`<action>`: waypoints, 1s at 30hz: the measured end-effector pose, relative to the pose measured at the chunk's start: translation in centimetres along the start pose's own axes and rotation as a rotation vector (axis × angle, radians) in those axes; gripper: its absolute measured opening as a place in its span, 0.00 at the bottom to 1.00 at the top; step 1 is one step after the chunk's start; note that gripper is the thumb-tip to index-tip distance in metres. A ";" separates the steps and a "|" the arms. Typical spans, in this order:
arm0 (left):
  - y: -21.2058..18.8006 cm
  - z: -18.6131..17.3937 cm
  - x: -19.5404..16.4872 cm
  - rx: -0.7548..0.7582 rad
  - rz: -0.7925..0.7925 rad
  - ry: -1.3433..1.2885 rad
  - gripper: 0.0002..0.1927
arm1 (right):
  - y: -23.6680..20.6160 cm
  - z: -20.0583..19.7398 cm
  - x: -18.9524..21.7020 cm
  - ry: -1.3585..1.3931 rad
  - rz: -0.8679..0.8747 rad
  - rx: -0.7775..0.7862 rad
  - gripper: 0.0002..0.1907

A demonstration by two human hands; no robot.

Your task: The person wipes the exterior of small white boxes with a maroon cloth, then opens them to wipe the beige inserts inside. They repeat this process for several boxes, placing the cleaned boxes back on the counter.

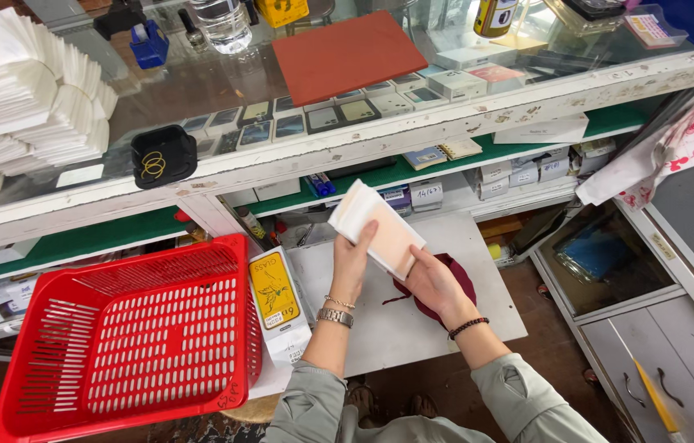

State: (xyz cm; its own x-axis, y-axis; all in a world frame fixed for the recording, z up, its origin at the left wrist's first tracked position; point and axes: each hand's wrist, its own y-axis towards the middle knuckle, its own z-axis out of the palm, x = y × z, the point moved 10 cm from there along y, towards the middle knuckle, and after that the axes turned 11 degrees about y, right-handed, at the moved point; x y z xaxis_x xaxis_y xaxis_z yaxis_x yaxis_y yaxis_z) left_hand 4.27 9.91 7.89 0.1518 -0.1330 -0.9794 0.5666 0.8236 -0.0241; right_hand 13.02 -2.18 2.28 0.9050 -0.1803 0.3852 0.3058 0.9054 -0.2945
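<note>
Low white bench (pixel 413 328) sits under you, with a red slotted plastic basket (pixel 130 340) and a yellow-and-white carton (pixel 279 303) off to the left. Your left hand (pixel 353 267) has its grip clamped on a flat white-and-tan rectangular packet (pixel 376 227); your right hand (pixel 433 283) pinches its lower edge above a dark red round cloth (pixel 449 287). Beyond, a glass-topped counter (pixel 413 123) carries stacked white sleeves (pixel 23 98).

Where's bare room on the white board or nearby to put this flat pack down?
Both hands, left and right, hold the flat pack. The white board is bare between the yellow box and the maroon cloth, and along its right edge. The red basket is empty. The glass counter is crowded.
</note>
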 end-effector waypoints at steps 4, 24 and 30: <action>-1.2 0.3 -1.6 0.042 0.034 0.163 0.22 | 0.4 0.9 -1.2 0.172 0.059 0.109 0.29; -0.9 -3.4 5.1 0.125 0.132 0.812 0.64 | 2.8 8.5 -0.3 -1.825 -0.648 0.152 0.20; -3.6 -3.8 5.7 -0.021 0.072 0.643 0.68 | 3.4 5.9 -1.9 -1.423 -0.285 0.177 0.33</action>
State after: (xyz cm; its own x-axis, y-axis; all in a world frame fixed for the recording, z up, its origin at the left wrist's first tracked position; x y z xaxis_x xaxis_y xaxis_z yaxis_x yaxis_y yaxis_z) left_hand 0.02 8.33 1.64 -0.3302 0.2745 -0.9031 0.5560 0.8297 0.0489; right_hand 10.56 3.51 5.73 -0.2614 0.0714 0.9626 0.2863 0.9581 0.0067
